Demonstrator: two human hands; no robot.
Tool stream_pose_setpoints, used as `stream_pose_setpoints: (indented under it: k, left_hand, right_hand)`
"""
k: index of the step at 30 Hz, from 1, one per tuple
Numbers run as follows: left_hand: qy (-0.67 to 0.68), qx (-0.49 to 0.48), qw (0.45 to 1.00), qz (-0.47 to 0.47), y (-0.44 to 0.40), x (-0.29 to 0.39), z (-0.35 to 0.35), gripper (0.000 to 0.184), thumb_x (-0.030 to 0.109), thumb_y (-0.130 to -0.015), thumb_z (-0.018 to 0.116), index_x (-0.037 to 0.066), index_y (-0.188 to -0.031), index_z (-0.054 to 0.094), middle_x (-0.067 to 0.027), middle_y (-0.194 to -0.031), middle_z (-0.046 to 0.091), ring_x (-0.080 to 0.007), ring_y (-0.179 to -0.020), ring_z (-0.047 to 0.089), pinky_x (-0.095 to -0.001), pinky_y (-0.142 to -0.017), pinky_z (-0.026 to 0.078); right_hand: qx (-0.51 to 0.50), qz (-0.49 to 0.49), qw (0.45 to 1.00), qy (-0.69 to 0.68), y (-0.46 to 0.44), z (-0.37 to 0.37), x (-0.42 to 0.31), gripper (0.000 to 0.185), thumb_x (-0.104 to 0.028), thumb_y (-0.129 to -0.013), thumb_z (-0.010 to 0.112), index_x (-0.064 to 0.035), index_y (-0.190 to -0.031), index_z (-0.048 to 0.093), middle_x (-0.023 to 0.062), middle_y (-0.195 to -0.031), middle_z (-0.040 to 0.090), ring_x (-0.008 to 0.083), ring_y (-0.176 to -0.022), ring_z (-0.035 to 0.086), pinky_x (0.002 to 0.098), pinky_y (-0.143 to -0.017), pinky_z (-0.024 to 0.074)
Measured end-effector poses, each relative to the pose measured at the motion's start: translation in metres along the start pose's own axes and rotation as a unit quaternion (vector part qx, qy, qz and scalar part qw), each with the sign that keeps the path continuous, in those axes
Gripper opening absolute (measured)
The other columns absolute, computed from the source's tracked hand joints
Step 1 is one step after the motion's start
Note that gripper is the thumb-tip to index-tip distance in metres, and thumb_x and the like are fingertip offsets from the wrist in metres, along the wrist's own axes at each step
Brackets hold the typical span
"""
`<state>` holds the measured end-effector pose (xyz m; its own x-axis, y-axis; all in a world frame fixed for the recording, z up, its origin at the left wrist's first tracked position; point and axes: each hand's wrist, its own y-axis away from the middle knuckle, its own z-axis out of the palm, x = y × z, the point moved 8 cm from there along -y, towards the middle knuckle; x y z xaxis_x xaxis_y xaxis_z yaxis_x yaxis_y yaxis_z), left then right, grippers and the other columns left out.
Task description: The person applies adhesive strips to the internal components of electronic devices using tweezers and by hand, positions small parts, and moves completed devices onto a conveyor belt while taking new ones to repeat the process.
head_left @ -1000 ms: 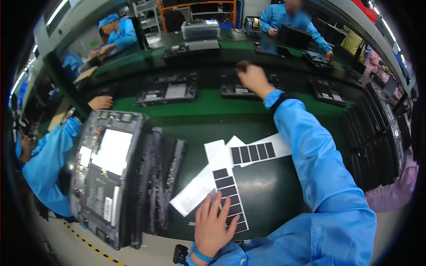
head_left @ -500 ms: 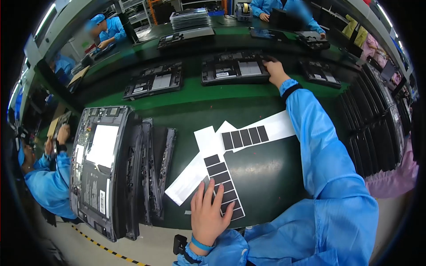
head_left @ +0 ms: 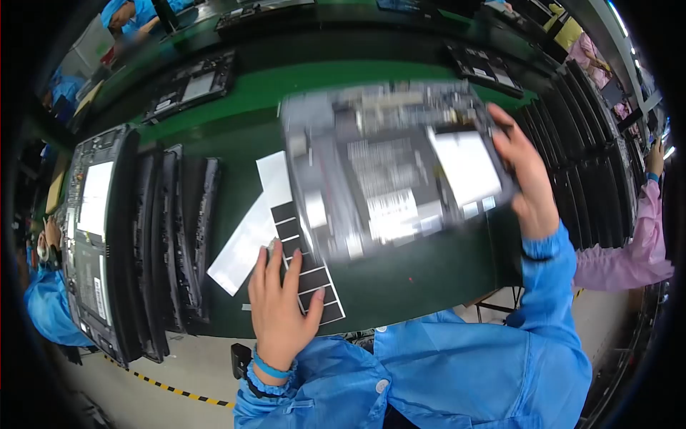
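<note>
My right hand [head_left: 529,171] grips the right edge of an open laptop base [head_left: 400,171], lifted above the bench and blurred by motion. Its circuit boards, black battery and white label face up. Flat on a white strip of black rectangular stickers [head_left: 312,280], my left hand [head_left: 282,307] has its fingers spread and holds nothing. Another white strip [head_left: 239,250] lies slantwise to the left of that hand. The laptop base hides part of the strips.
On the left, several laptop bases [head_left: 100,236] stand on edge. Dark panels [head_left: 572,157] are racked at the right. Two more laptop bases, one at far left [head_left: 193,86] and one at far right [head_left: 486,70], lie across the bench. A co-worker's pink sleeve [head_left: 622,275] shows at right.
My right hand has lifted the laptop base off the far part of the bench and drawn it toward me, over the strips. My left hand stays on the stickers. The view has shifted.
</note>
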<state>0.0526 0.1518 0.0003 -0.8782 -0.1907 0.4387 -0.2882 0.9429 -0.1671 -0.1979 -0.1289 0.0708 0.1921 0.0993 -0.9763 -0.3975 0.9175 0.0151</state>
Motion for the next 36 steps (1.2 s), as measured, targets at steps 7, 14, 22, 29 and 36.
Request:
stream_pose_setpoints:
  k: [7, 14, 22, 29, 36]
  left_hand:
    - [0.01, -0.03, 0.999, -0.024, 0.0, -0.001, 0.001, 0.06, 0.011, -0.083, 0.063, 0.002, -0.14, 0.047, -0.0233, -0.153, 0.032, -0.0472, -0.143, 0.023, -0.0539, -0.113, 0.026]
    - [-0.117, -0.047, 0.992, -0.006, 0.001, 0.013, -0.001, 0.062, 0.013, -0.088, 0.062, -0.005, -0.143, 0.04, -0.0206, -0.151, 0.037, -0.0415, -0.14, 0.034, -0.0454, -0.112, 0.032]
    - [-0.145, -0.059, 0.988, -0.008, 0.003, 0.007, -0.021, 0.053, 0.014, -0.088, 0.062, -0.004, -0.137, 0.048, -0.0202, -0.144, 0.045, -0.0392, -0.137, 0.038, -0.0456, -0.11, 0.035]
    - [0.051, -0.02, 0.996, 0.066, -0.076, 0.077, -0.047, 0.032, 0.019, -0.089, 0.064, -0.002, -0.114, 0.063, -0.0193, -0.124, 0.059, -0.0376, -0.115, 0.057, -0.043, -0.095, 0.048]
    - [-0.072, -0.052, 0.981, 0.172, -0.154, 0.091, 0.044, 0.057, 0.051, -0.095, 0.052, 0.008, -0.132, 0.058, -0.0241, -0.141, 0.048, -0.0413, -0.131, 0.045, -0.0498, -0.104, 0.042]
  right_hand:
    - [0.038, -0.011, 0.989, 0.142, 0.103, -0.018, 0.071, 0.057, 0.007, -0.095, 0.044, -0.0032, -0.148, 0.026, 0.0213, -0.157, 0.028, 0.026, -0.143, 0.032, 0.0355, -0.115, 0.0286]
    - [0.018, -0.041, 0.99, 0.136, 0.095, -0.024, 0.067, 0.047, 0.01, -0.095, 0.039, -0.0008, -0.141, 0.032, 0.0232, -0.154, 0.032, 0.0267, -0.142, 0.036, 0.0349, -0.115, 0.0303]
    - [-0.012, -0.074, 0.944, 0.321, 0.094, -0.013, 0.055, 0.043, 0.006, -0.093, 0.049, -0.0014, -0.134, 0.041, 0.0194, -0.149, 0.043, 0.0267, -0.134, 0.046, 0.0354, -0.108, 0.0381]
    - [-0.143, -0.11, 0.926, 0.331, 0.05, 0.055, 0.005, 0.017, -0.011, -0.097, 0.058, 0.003, -0.107, 0.058, 0.0139, -0.084, 0.072, 0.0176, -0.066, 0.067, 0.0283, -0.065, 0.0536]
    - [-0.151, 0.098, 0.979, 0.092, -0.056, 0.075, 0.064, 0.026, -0.026, -0.103, 0.051, -0.0005, -0.109, 0.056, 0.0167, -0.091, 0.071, 0.0183, -0.07, 0.07, 0.0258, -0.065, 0.0578]
